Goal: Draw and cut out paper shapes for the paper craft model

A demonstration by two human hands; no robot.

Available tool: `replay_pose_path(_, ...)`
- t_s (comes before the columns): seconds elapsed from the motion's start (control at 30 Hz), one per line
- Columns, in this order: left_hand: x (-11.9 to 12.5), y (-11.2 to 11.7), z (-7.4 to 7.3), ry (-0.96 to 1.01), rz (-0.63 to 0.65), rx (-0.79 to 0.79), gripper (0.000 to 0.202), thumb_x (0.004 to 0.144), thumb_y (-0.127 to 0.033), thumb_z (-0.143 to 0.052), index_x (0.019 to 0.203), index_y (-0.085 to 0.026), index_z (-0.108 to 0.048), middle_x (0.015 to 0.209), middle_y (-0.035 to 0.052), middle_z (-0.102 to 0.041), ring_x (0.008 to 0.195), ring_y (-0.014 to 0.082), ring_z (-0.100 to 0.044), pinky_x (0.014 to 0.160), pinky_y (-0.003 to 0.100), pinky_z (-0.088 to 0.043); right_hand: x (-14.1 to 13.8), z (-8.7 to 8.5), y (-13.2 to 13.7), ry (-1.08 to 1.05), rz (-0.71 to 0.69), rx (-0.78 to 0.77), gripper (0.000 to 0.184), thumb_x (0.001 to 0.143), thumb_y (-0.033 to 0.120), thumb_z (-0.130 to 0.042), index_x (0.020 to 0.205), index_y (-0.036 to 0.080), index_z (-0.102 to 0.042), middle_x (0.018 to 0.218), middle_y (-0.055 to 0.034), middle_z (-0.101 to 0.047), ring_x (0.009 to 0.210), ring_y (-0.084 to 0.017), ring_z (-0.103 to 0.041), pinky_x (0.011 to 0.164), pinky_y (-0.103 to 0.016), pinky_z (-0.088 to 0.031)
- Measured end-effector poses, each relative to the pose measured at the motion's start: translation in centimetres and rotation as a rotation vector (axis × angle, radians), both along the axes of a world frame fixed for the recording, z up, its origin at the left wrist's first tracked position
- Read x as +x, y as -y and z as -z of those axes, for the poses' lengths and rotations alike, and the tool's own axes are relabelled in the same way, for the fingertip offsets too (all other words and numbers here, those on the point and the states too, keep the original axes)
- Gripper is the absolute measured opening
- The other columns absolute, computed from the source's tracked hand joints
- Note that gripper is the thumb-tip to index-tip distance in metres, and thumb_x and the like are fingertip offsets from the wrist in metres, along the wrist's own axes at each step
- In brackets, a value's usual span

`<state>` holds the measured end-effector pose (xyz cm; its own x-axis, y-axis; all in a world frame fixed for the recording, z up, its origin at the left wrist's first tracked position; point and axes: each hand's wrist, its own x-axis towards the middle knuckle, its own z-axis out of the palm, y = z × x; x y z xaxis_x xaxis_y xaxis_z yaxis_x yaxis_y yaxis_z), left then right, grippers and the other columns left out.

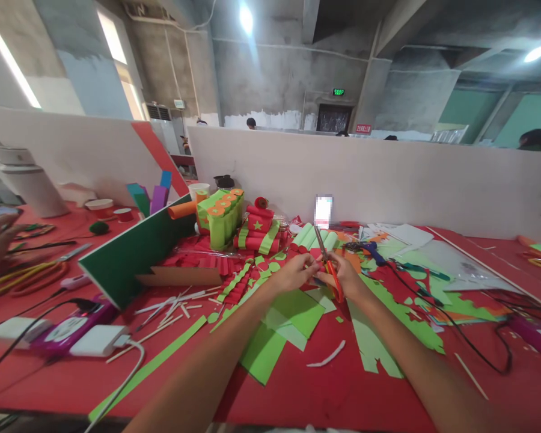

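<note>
White partitions (365, 174) fence a red table (342, 397) below concrete walls (270, 78) and lights (246, 18).

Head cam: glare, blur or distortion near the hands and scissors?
Head view: wide-angle lens bows the partition; ceiling lights and window blow out; left hand, right hand and scissors are evenly lit, fairly sharp; one pixelated patch behind the blades.

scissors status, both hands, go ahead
Right hand shut on scissors, blades pointing up. Left hand pinched at the blades, piece too small to tell. Green paper sheets on red table beneath.
</note>
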<state>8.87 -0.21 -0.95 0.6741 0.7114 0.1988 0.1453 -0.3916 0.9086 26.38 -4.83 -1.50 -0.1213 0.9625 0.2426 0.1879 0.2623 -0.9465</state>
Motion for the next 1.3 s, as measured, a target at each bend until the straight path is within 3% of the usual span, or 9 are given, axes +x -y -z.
replay_pose_path(0.43,-0.04,-0.34,0.04,-0.042,-0.047,0.031,0.028,0.087,-0.045,-0.052,0.082,-0.018,-0.054,0.068,0.0005,-0.062,0.063,0.0148,-0.059,0.054,0.023,-0.041,0.47,-0.01,-0.35,-0.03,0.135,0.006,0.042,0.065,0.033,-0.078,0.098,0.021,-0.055,0.075,-0.0013,-0.067,0.065,-0.018,-0.064,0.055,-0.025,-0.046)
replay_pose_path(0.7,0.01,-0.36,0.18,-0.05,-0.042,0.019,0.028,0.086,-0.045,-0.054,0.084,-0.018,-0.054,0.067,0.0004,-0.062,0.063,0.016,-0.06,0.053,0.023,-0.04,0.94,0.47,-0.84,-0.025,0.169,0.021,0.042,0.062,0.028,-0.079,0.097,0.021,-0.056,0.074,0.0009,-0.064,0.065,-0.017,-0.063,0.057,-0.026,-0.047)
replay_pose_path(0.9,-0.07,-0.05,-0.22,-0.042,-0.042,0.005,0.027,0.085,-0.045,-0.055,0.082,-0.018,-0.052,0.067,0.0003,-0.062,0.062,0.0155,-0.059,0.053,0.023,-0.039,0.99,0.42,-0.84,-0.015,0.168,0.034,0.041,0.064,0.029,-0.078,0.099,0.021,-0.058,0.08,-0.0033,-0.067,0.076,-0.021,-0.066,0.057,-0.025,-0.048)
replay_pose_path(1.3,0.01,-0.48,0.28,-0.049,-0.041,0.011,0.031,0.085,-0.049,-0.055,0.082,-0.018,-0.054,0.068,-0.0001,-0.062,0.066,0.0169,-0.062,0.054,0.023,-0.041,0.6,-0.42,-0.03,-0.011,0.145,0.031,0.038,0.069,0.034,-0.074,0.101,0.02,-0.059,0.073,0.0004,-0.065,0.058,-0.015,-0.058,0.049,-0.023,-0.04)
